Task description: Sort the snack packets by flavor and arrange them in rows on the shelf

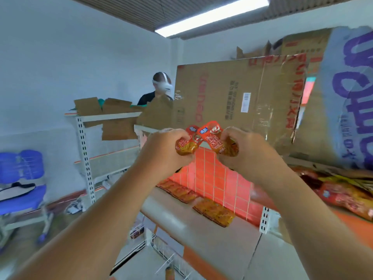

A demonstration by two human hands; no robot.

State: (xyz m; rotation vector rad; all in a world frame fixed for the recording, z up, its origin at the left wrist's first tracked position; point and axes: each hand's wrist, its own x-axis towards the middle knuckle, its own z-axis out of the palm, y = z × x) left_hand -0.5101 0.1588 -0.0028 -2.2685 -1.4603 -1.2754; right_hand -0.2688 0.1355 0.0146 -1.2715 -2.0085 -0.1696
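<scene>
Both of my hands are raised in front of the shelf, each with a small red-and-orange snack packet. My left hand [163,148] grips one packet [186,145], and my right hand [244,148] grips another packet [215,140]; the two packets touch in the middle. Below them, on the grey shelf board [181,225], two short rows of similar packets lie flat: one row [177,190] further left, one row [215,212] nearer the red wire-grid back panel [218,178].
A pile of loose snack packets [347,197] lies at the right. Big cardboard sheets [238,98] and a blue-lettered sack [351,98] lean behind the shelf. Another person with a white headset [161,85] stands behind a white rack [86,158]. A blue chair [22,178] stands at the left.
</scene>
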